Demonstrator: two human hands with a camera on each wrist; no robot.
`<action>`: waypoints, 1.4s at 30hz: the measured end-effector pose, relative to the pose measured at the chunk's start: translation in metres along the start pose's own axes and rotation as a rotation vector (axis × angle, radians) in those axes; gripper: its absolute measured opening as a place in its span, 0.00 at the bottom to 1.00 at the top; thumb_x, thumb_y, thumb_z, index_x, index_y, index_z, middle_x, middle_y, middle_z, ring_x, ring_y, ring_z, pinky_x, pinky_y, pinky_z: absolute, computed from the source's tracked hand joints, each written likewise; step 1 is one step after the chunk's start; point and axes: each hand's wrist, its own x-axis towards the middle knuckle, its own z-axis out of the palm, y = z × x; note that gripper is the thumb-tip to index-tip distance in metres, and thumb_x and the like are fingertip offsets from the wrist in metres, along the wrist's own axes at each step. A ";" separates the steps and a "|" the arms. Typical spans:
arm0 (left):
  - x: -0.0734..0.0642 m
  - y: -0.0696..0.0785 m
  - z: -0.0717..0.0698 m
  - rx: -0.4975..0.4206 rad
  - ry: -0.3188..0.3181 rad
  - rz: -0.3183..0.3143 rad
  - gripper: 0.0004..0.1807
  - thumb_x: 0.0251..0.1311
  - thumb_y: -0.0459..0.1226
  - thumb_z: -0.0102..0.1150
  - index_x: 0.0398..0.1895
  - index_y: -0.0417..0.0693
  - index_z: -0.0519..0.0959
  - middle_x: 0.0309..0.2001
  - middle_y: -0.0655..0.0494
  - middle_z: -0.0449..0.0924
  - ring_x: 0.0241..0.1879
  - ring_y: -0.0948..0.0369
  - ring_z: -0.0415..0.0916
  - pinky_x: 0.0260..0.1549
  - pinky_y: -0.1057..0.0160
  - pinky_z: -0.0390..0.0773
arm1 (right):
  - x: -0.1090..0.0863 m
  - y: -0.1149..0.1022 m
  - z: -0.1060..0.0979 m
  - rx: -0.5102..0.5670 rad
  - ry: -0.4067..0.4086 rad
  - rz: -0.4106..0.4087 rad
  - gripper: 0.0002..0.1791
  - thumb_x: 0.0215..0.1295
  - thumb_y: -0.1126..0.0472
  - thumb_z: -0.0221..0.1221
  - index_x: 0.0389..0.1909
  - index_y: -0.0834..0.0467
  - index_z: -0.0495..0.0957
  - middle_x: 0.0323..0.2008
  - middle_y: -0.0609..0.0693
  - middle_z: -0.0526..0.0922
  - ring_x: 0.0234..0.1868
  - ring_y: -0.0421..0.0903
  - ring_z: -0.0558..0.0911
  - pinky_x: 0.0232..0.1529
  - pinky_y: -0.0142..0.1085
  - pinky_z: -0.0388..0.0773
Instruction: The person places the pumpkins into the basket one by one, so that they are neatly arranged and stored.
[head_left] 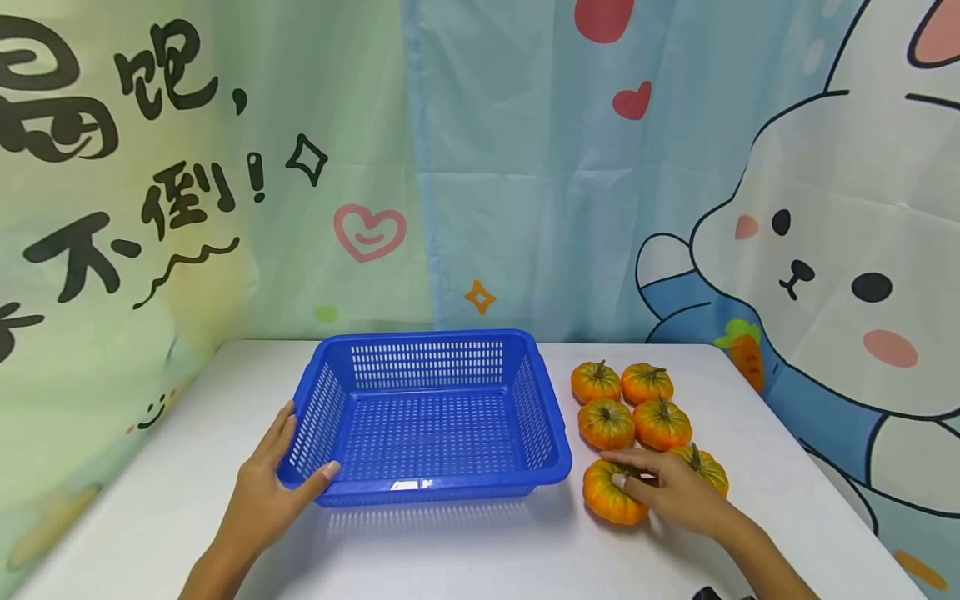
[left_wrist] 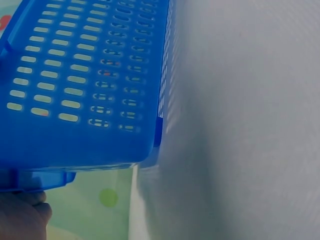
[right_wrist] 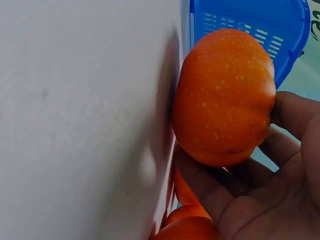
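Note:
A blue plastic basket [head_left: 442,478] with slotted walls stands on the white table, and nothing lies in it. My left hand [head_left: 262,496] grips its near left corner, thumb on the rim and fingers along the left side. The left wrist view shows the basket's outer wall [left_wrist: 75,142] close up, with part of the hand [left_wrist: 22,215] at the rim. To the right of the basket, my right hand [head_left: 682,493] holds a small orange pumpkin [head_left: 609,502] between thumb and fingers. In the right wrist view the pumpkin [right_wrist: 225,100] sits against the table or just above it; which, I cannot tell.
Several more small pumpkins [head_left: 606,424] stand in two columns behind the right hand, one [head_left: 705,473] partly hidden by it. A printed curtain [head_left: 487,208] hangs behind the table [head_left: 420,554]. Some small black object [head_left: 707,593] shows at the bottom edge.

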 end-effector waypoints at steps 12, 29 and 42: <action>-0.003 -0.002 0.004 -0.025 0.059 0.009 0.49 0.51 0.45 0.72 0.69 0.27 0.58 0.74 0.42 0.53 0.70 0.38 0.52 0.62 0.36 0.58 | 0.007 -0.017 -0.006 -0.029 0.101 0.027 0.22 0.69 0.55 0.59 0.60 0.59 0.77 0.57 0.59 0.78 0.57 0.60 0.76 0.51 0.47 0.79; -0.001 -0.005 0.006 -0.033 0.060 0.028 0.49 0.51 0.44 0.72 0.70 0.28 0.59 0.74 0.44 0.53 0.70 0.38 0.53 0.61 0.36 0.59 | 0.025 -0.051 -0.031 -0.017 0.208 -0.088 0.23 0.71 0.55 0.57 0.63 0.58 0.75 0.57 0.59 0.78 0.56 0.59 0.76 0.51 0.46 0.79; -0.001 -0.004 0.006 -0.020 0.058 0.026 0.48 0.52 0.44 0.72 0.69 0.27 0.59 0.74 0.42 0.53 0.70 0.38 0.52 0.61 0.35 0.59 | 0.042 -0.081 -0.028 -0.034 0.186 -0.207 0.23 0.71 0.54 0.57 0.64 0.54 0.74 0.62 0.54 0.75 0.66 0.58 0.68 0.55 0.48 0.75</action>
